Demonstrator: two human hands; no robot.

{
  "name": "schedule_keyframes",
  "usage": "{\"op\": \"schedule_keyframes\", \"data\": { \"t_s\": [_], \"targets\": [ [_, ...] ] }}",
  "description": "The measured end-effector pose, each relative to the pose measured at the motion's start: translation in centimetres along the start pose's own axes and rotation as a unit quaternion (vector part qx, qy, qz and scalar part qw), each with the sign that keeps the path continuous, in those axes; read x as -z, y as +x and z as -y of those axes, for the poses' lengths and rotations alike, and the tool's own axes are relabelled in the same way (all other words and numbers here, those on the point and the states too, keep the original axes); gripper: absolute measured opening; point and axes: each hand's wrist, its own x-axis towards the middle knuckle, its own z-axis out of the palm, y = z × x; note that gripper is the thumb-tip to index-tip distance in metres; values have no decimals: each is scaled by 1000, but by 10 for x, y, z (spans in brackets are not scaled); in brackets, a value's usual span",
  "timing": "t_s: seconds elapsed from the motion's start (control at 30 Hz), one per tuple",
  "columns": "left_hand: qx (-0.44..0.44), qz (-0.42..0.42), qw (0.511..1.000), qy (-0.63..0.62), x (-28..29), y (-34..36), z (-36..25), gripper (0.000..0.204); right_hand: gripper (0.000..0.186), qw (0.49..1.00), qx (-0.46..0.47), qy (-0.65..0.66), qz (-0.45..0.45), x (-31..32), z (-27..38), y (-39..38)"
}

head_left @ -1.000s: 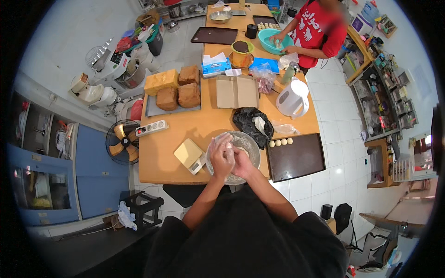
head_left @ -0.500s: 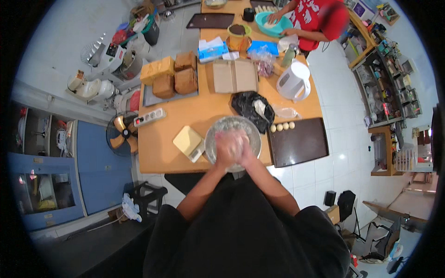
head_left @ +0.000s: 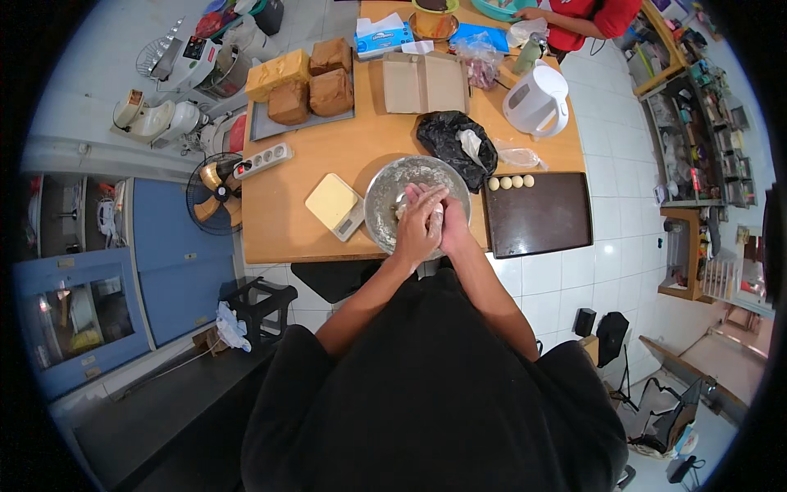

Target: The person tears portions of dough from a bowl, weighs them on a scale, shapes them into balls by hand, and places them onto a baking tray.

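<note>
My left hand (head_left: 419,226) and my right hand (head_left: 453,225) are pressed together, palm to palm, above a metal bowl (head_left: 379,184) smeared with pale flour or dough. Left fingers lie slanted across the right hand. Whatever may be between the palms is hidden; whitish residue shows on the skin. A bit of pale dough (head_left: 400,207) is visible inside the bowl. To the right, a dark baking tray (head_left: 541,220) carries several small round dough balls (head_left: 511,182) along its far edge. Left of the bowl sits a kitchen scale (head_left: 351,223) with a cream-coloured top.
Behind the bowl lie a black plastic bag (head_left: 443,141) and an opened cardboard box (head_left: 402,84). A white kettle (head_left: 533,102) stands at the right. Brown loaves (head_left: 331,92) fill a tray at the far left, near a power strip (head_left: 264,159). A co-worker's arm (head_left: 566,23) shows at the far end.
The view has shifted, so the table sits higher in the picture. My hands stay clasped over the bowl but have turned, and the left fingers now lie across the right hand.
</note>
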Motion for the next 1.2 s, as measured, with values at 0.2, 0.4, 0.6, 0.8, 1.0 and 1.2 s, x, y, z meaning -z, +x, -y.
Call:
{"op": "schedule_keyframes", "data": {
  "t_s": [0.2, 0.4, 0.6, 0.8, 1.0, 1.2],
  "targets": [
    [196, -82, 959, -187, -11, 3, 22, 26, 53, 991, 31, -126, -22, 1, -19, -1],
    [-52, -158, 983, -80, -8, 10, -16, 22, 59, 996, 57, -36, 58, -5, 5, 5],
    [309, -282, 817, -398, -2, 30, -9, 36, 60, 983, 102, -111, 103, -36, -8, -10],
    [416, -84, 514, -745, 12, 16, 19, 36, 58, 916, 275, -276, 95, -49, -8, -18],
    [376, -126, 618, -679, 11, 9, -4, 31, 32, 889, 375, -253, -76, -19, 18, 5],
    [317, -83, 761, -560, 26, 13, -11, 30, 22, 961, 127, -245, 23, 0, -2, 6]
  ]
}}
